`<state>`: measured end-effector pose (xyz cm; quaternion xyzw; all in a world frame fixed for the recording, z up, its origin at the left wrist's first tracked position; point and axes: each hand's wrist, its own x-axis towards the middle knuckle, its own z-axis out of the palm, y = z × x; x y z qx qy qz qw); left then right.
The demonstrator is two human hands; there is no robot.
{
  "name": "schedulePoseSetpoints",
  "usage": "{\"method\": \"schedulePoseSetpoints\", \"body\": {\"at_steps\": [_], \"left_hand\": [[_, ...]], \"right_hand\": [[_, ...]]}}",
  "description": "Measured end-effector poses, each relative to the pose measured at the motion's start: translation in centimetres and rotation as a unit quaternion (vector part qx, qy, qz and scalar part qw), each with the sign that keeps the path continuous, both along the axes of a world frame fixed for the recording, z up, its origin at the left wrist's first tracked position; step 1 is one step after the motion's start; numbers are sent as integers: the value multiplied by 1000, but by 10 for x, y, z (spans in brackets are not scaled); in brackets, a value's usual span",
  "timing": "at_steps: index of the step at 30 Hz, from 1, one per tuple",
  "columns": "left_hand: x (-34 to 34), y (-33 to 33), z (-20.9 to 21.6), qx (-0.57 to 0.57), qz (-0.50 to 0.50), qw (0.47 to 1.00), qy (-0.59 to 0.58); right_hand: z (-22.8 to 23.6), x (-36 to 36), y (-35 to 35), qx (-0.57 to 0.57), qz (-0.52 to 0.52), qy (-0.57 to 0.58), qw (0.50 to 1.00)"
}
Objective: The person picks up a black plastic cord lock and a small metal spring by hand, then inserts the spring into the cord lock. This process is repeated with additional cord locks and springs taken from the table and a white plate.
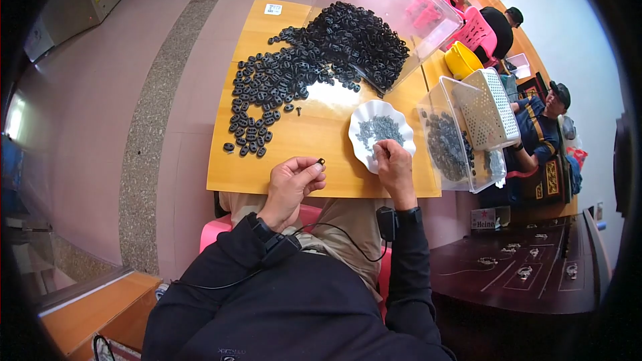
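My left hand [294, 184] pinches a small black plastic piece [321, 161] between thumb and fingertips above the table's near edge. At the near rim of a white scalloped dish [356, 147], my right hand [396, 167] has its fingers drawn together; whatever they hold, if anything, is hidden. Small grey metal parts [380, 128] lie in that dish, too fine to name surely. Beyond my hands spreads a big heap of black oval plastic pieces with two holes [348, 40], thinning toward the left. One small dark screw-like part [299, 111] lies apart, close to the pile.
The yellow wooden table [281, 140] carries a large clear bin [428, 10], tipped toward me behind the heap. To the right stand a clear box [445, 154] with more black pieces, a white perforated basket [487, 107] and a yellow bowl [461, 60]. Other people sit farther right.
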<state>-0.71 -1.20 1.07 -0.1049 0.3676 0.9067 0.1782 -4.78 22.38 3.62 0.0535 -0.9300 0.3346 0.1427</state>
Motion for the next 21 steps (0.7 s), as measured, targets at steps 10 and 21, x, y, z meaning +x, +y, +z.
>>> {"method": "schedulePoseSetpoints", "body": {"at_steps": [10,21], "left_hand": [[1,3,0,-21,14,999,20],[6,11,1,-114,-54,982,143]], "right_hand": [[-5,-1,3,9,11,40,999],[19,36,-55,-224,147,-146,952]]}}
